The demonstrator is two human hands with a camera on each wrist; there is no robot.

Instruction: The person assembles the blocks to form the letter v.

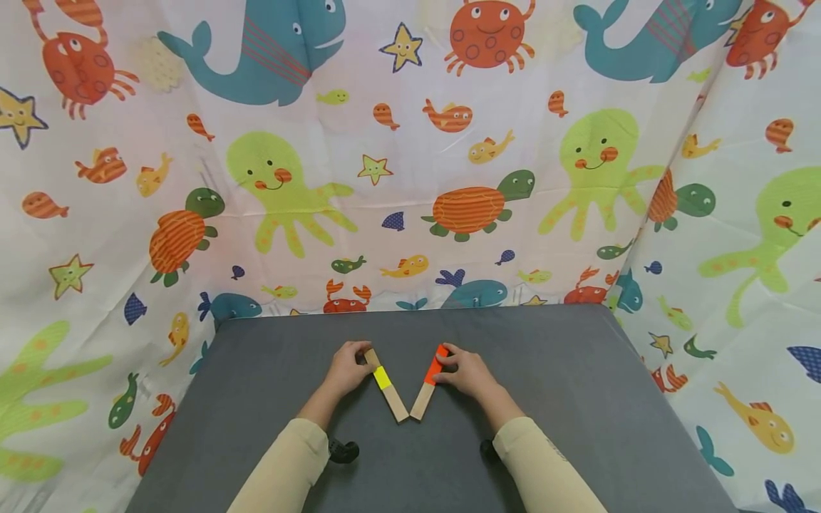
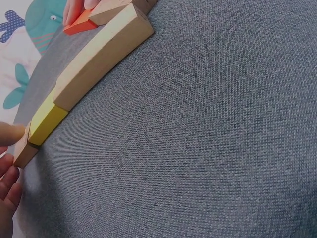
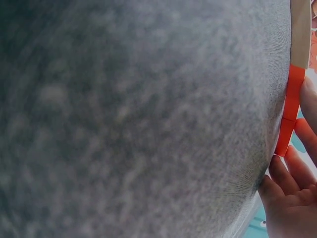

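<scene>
Two slim rows of wooden blocks form a V on the grey table, their near ends close together. On the left row, a yellow block (image 2: 48,119) lies between a long plain wooden block (image 2: 101,57) and a short plain wooden block (image 2: 25,149). My left hand (image 1: 346,367) pinches that short far end between thumb and fingers. Orange blocks (image 1: 437,365), with a seam between them in the right wrist view, form the far part of the right row. A plain wooden block (image 1: 422,401) continues it toward me. My right hand (image 1: 470,372) holds the orange part, thumb and fingers along it.
The grey cloth-covered table (image 1: 269,385) reaches back to a white curtain (image 1: 398,242) printed with sea animals, which also hangs along both sides. Dark wrist-worn devices (image 1: 343,451) show below the sleeves (image 1: 285,463).
</scene>
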